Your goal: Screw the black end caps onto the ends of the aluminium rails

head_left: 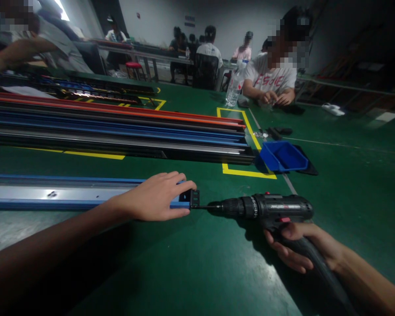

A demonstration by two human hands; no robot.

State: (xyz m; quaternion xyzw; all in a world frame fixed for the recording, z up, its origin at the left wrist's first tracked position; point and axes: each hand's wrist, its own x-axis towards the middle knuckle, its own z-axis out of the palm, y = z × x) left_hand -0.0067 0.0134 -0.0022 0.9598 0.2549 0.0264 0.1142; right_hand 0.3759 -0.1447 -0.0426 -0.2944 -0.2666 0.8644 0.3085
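Note:
A long blue-edged metal rail lies on the green table, with a black end piece at its right end. My left hand is wrapped over that end of the rail, fingers on the far side and thumb along the near edge. In my right hand is a black cordless drill, gripped by its handle, pointing left. Its long thin bit reaches the black end piece near the rail's lower corner. Whether a screw sits at the tip is too small to tell.
Beyond the rail lie several long profiles, orange, blue and black. A blue bin stands right of them, with dark tools behind it. A water bottle stands near a seated person across the table.

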